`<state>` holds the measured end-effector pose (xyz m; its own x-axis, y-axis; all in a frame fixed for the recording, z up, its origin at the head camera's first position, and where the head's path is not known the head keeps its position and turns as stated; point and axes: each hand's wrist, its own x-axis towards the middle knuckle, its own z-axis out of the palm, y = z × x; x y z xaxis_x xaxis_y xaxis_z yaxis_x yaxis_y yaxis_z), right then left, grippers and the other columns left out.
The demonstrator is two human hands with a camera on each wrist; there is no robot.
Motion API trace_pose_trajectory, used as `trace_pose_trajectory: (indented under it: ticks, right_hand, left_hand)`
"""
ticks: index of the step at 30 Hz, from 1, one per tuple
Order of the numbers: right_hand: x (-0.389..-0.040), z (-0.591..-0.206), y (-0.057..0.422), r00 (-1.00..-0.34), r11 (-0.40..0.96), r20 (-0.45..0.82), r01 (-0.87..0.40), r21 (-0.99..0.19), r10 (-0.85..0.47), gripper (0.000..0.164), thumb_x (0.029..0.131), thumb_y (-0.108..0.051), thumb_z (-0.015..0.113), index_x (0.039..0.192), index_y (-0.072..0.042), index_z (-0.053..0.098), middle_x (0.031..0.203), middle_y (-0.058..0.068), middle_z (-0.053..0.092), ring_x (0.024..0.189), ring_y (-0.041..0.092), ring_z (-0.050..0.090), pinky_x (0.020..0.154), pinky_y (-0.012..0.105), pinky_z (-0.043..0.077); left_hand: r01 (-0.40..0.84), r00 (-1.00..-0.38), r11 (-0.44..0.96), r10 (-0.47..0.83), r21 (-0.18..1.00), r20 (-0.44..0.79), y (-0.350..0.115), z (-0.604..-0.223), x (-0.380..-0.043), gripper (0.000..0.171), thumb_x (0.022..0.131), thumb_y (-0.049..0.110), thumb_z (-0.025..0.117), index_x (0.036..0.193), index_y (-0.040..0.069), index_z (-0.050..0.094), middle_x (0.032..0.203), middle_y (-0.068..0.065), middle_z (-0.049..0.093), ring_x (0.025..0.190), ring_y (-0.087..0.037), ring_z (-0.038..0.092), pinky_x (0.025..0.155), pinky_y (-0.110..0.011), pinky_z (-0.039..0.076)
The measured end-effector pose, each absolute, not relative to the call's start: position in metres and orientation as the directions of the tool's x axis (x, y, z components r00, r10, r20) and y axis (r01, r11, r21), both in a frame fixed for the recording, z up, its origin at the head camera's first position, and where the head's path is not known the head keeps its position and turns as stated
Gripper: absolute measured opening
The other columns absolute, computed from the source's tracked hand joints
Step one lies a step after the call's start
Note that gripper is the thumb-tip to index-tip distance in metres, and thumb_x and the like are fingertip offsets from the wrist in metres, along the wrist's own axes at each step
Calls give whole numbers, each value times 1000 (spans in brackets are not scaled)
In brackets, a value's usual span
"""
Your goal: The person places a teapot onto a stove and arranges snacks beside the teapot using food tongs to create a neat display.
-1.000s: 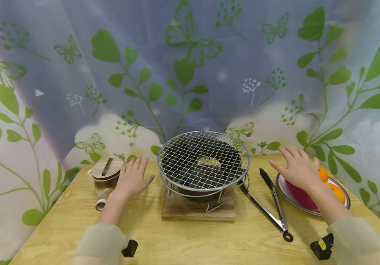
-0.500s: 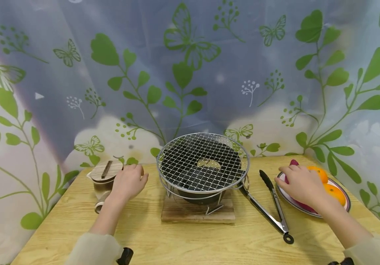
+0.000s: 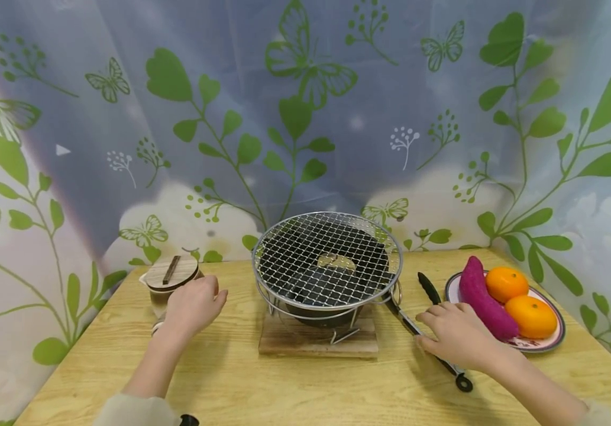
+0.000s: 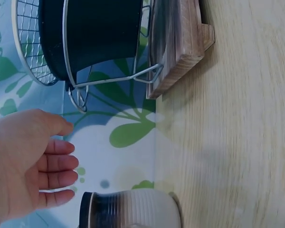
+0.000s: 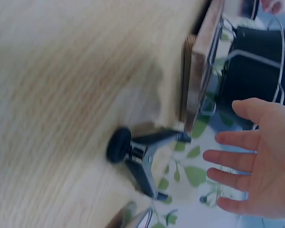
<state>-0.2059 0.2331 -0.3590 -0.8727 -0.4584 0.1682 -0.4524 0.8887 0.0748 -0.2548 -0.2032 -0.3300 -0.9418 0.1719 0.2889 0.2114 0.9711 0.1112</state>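
Above the silver kitchen tongs, my right hand hovers with its fingers loosely extended and nothing in them. The tongs lie spread on the table, their middle hidden beneath that hand; the right wrist view catches the tongs from the handle end. At left, my left hand hangs in the air, holding nothing, its fingers loosely bent. Just beyond it stands a side-handled teapot with a wooden lid, partly covered by the hand. Between the hands stands a round tabletop grill with a wire mesh.
A wooden board supports the grill. On the right, a rimmed plate carries a purple sweet potato and two oranges. A patterned curtain hangs behind the table.
My right hand has come from over the plate, left and nearer, to above the tongs, uncovering the fruit. My left hand has lowered slightly toward me, its fingers more bent than at first.
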Motion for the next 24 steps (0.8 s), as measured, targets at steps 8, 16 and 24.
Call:
trace_pose_trajectory:
  ticks: [8,16,24]
  right_hand:
    - [-201,-372,210,-767,782,183,-623,23,-616,34,86,-35,62,108,-9,65,103,4,60,100,30,55,80,51,44]
    - [-201,-380,198,-670,703,247,-708,71,-700,37,84,-32,64,113,-10,62,109,6,59,100,26,55,81,49,46]
    - [-203,-387,189,-595,642,293,-760,97,-748,32,83,-33,64,108,-14,64,105,1,60,98,20,55,79,44,48]
  left_hand:
    - [117,-973,979,80,164,217,-219,-321,-252,28,92,26,48,70,9,50,60,-5,47,52,-21,46,42,-34,35]
    - [54,-982,965,6,256,187,-235,-317,-250,36,90,23,51,60,12,35,54,0,29,48,-15,28,44,-27,23]
    - [-43,-988,935,-92,352,121,-255,-319,-241,27,90,25,49,73,4,44,67,-11,44,57,-23,45,47,-32,34]
